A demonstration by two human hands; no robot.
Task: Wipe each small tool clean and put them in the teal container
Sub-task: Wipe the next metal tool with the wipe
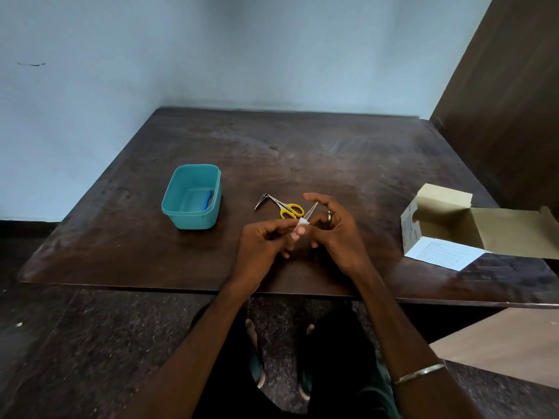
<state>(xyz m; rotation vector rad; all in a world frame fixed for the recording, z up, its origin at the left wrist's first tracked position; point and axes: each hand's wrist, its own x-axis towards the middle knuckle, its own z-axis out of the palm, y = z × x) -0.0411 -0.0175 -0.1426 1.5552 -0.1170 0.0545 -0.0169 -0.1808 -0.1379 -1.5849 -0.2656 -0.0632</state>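
A thin metal tool (311,210), pointed and shiny, is above the wooden table (302,152), near the front edge. The left hand (263,246) pinches a small white wipe (302,222) around its lower end; the right hand (335,228) holds that part, which is mostly hidden. The teal container (191,197) is smooth plastic, with a blue tool (207,199) inside.

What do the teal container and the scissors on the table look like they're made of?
Teal container: likely plastic, with an even matte colour and rounded moulded corners. Scissors: blades look like bare metal, grey and slightly shiny; the yellow handles are probably plastic.
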